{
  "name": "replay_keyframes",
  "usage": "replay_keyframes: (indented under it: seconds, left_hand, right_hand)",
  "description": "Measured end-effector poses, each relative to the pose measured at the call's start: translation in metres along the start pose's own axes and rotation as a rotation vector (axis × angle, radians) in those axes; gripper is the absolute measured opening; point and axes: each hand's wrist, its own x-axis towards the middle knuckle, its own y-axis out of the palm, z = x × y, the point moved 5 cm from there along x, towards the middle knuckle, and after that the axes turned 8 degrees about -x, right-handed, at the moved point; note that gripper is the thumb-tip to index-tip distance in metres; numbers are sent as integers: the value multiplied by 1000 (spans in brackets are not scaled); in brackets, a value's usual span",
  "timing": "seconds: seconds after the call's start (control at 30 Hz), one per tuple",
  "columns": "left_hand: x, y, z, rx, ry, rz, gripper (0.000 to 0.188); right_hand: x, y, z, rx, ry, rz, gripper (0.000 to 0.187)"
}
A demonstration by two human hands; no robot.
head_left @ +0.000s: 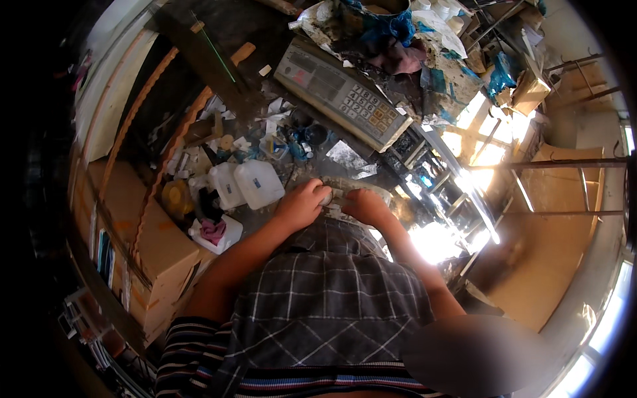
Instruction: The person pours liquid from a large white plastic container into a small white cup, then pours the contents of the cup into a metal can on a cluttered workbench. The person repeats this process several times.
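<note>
Working both hands close together at centre, just beyond the hem of my checked apron (325,285).

Item: small pale piece (338,197), one, kind too small to tell. Location: between my two hands. Long axis: seemingly left to right; which end is the front, I cannot tell.

Item: pale, dirty strip (371,192), just behind it, running left to right and sloping slightly down toward my right.

Left hand (304,204): fingers curled inward, thumb side at the small pale piece. Whether it clamps the piece, I cannot tell.

Right hand (367,207): knuckles up, fingers bent down at the other end of the piece, tips hidden; grip cannot be told. The hands are just beside each other, a narrow gap between.

Surroundings, left: two white plastic jugs (259,184), side by side; a cut-open white container (230,240) holding a pink cloth (212,231); a yellow container (176,197); a large cardboard box (146,225).

Beyond: a silvery sheet (348,159), crumpled scraps, and a grey keypad panel (332,86), long axis slanting from upper left to lower right, keys at the lower-right end; above it, blue-stained wrapping (398,25).

Right: a dark metal rack (551,164) and a brown board (551,259), near strong glare.
</note>
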Motion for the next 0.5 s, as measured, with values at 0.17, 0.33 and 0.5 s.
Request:
replay_keyframes:
  seconds: [0.17, 0.33, 0.5]
  left_hand:
    - [10, 6, 15, -9, -383, 164, 38]
    - [3, 15, 40, -447, -1013, 283, 53]
    - [8, -5, -7, 5, -180, -36, 40]
  right_hand:
    - [-8, 4, -2, 3, -55, -42, 31]
    - [-10, -1, 2, 34, -3, -5, 32]
    - [-17, -7, 2, 106, 40, -5, 33]
